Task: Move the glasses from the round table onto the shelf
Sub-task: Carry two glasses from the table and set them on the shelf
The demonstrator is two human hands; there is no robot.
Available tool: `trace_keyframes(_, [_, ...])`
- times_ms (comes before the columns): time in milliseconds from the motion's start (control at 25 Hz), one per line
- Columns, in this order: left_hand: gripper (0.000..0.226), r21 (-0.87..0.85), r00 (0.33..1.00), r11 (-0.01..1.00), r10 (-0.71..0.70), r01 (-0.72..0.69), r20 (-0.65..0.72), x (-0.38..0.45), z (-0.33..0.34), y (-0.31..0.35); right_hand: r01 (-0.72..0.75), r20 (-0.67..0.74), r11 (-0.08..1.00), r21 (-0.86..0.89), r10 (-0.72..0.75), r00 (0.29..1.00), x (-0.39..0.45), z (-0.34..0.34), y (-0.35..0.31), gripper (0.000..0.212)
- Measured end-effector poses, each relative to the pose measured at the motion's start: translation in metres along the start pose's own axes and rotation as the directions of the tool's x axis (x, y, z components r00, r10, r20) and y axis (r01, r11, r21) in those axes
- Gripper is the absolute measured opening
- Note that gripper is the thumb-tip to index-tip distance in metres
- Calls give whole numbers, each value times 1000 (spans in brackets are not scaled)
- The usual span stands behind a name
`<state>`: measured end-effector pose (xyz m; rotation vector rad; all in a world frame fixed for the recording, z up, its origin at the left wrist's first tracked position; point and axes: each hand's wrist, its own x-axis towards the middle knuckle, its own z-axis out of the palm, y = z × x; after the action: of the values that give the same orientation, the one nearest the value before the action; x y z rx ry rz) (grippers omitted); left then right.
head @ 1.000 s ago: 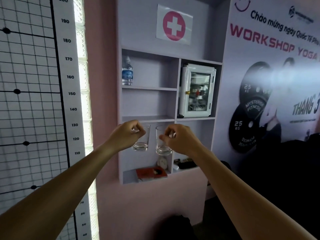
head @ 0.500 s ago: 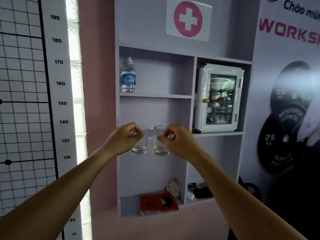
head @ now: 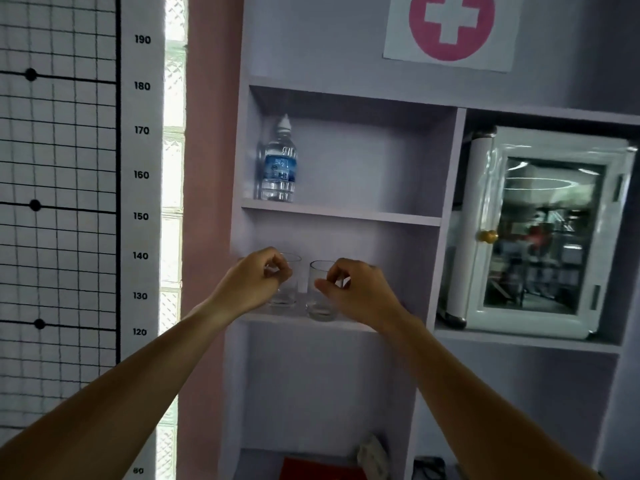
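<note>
At the far left a height chart (head: 142, 174) with a black grid runs up the wall, and a strip of bright glass blocks (head: 172, 237) stands just beside it. Next comes the pale lilac shelf (head: 341, 216) unit. In its upper left compartment a water bottle (head: 278, 164) with a blue label stands upright near the left wall.

One board lower, my left hand (head: 254, 284) reaches into the middle compartment. Its grip is curled tight, thumb and fingertips pinching the rim of the left glass (head: 289, 289), whose base sits at the board; I cannot tell whether it touches. Just beside it, close but apart, is the right glass (head: 320, 294), its base at the front edge of the same board. My right hand (head: 358, 292) has it by the rim in the same curled pinch. Both glasses are upright and look empty.

Further right, in the neighbouring compartment, stands a white cabinet (head: 540, 233) with a glass door and a gold knob. Above the unit hangs a sign (head: 450, 26) with a white cross on a pink disc. At the bottom, something red (head: 322, 469) lies in the lowest compartment.
</note>
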<state>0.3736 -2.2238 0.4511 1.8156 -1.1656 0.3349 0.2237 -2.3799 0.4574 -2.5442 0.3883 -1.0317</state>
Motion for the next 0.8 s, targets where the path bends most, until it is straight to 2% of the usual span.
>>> trace_keyframes(440, [25, 122, 996, 990, -70, 75, -49, 43, 35, -48, -12, 70, 998, 62, 8, 997, 61, 51, 38, 18])
trace_keyframes(680, [9, 129, 996, 988, -79, 85, -50, 49, 49, -72, -38, 79, 996, 84, 31, 996, 77, 75, 46, 17])
trace_keyframes(800, [8, 164, 994, 985, -38, 55, -104, 47, 54, -76, -41, 73, 995, 87, 35, 997, 83, 83, 50, 15])
